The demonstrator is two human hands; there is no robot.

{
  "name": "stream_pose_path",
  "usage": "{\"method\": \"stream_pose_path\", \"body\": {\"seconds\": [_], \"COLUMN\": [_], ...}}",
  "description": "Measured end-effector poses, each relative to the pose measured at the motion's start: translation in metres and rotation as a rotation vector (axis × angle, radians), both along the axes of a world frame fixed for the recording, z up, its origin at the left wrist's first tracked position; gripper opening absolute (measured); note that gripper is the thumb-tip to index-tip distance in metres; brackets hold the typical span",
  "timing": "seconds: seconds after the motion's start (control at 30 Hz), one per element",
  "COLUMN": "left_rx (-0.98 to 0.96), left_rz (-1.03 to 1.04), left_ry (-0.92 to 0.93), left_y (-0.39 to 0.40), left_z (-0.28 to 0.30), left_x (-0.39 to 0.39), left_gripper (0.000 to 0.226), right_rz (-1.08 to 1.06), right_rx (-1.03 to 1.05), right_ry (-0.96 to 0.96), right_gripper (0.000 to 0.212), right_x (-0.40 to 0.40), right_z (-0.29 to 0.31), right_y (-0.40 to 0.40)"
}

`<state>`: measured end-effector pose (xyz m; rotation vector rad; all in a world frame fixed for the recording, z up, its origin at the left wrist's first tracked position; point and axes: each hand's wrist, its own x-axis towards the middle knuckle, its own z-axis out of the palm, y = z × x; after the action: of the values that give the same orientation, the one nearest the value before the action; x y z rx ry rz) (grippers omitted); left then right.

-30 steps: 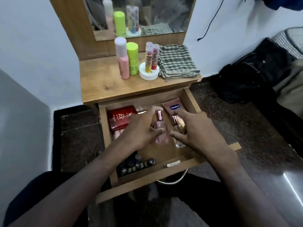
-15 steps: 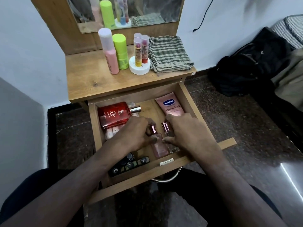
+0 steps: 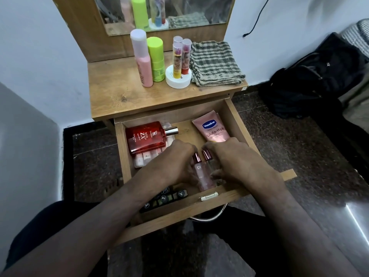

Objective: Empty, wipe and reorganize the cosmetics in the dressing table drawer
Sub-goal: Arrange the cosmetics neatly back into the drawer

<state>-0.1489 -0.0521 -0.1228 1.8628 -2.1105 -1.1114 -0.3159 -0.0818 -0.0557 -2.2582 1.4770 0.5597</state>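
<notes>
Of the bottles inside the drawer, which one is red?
The flat red perfume bottle at the drawer's back left, lying on its side with a silver cap. The two small bottles between the hands are pale.

Both hands lowered: pink bottle (image 3: 201, 174) and clear bottle (image 3: 212, 166) now down together near the drawer (image 3: 235, 116) front.

Pink tube (image 3: 212, 129): "Vaseline Gluta-Hya"; red bottle (image 3: 146, 136): "RED ZX".

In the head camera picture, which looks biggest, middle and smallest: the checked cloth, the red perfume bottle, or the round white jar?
1. Folded green-and-beige checked cloth, biggest.
2. Flat red glass perfume bottle, though it lies nearer the camera.
3. Round white plastic jar, smallest.
</notes>
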Motion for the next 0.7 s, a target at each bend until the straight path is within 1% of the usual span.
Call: {"method": "stream_pose_path", "body": {"seconds": [0.13, 0.27, 0.37, 0.43, 0.6, 0.7], "left_rx": [0.012, -0.015, -0.037, -0.079, -0.200, -0.360], "left_rz": [0.010, -0.019, 0.031, 0.041, 0.010, -0.015], "left_ry": [0.038, 0.029, 0.151, 0.197, 0.200, 0.217], "left_y": [-0.001, 0.001, 0.003, 0.004, 0.006, 0.006], "left_z": [0.001, 0.006, 0.010, 0.011, 0.011, 0.016], "left_x": [-0.004, 0.002, 0.015, 0.024, 0.033, 0.043], "left_gripper": [0.050, 0.052, 0.071, 0.076, 0.060, 0.044], "right_rz": [0.014, -0.040, -0.115, -0.126, -0.201, -0.200], "right_rx": [-0.046, -0.043, -0.130, -0.155, -0.179, -0.191], "right_ry": [0.015, 0.005, -0.063, -0.081, -0.084, -0.092], "right_gripper": [0.066, 0.077, 0.071, 0.071, 0.065, 0.061], "right_x": [-0.001, -0.009, -0.013, -0.010, -0.006, -0.009], "right_z": [-0.001, 0.003, 0.009, 0.007, -0.003, -0.002], "right_y": [-0.002, -0.009, -0.013, -0.014, -0.016, -0.017]}}
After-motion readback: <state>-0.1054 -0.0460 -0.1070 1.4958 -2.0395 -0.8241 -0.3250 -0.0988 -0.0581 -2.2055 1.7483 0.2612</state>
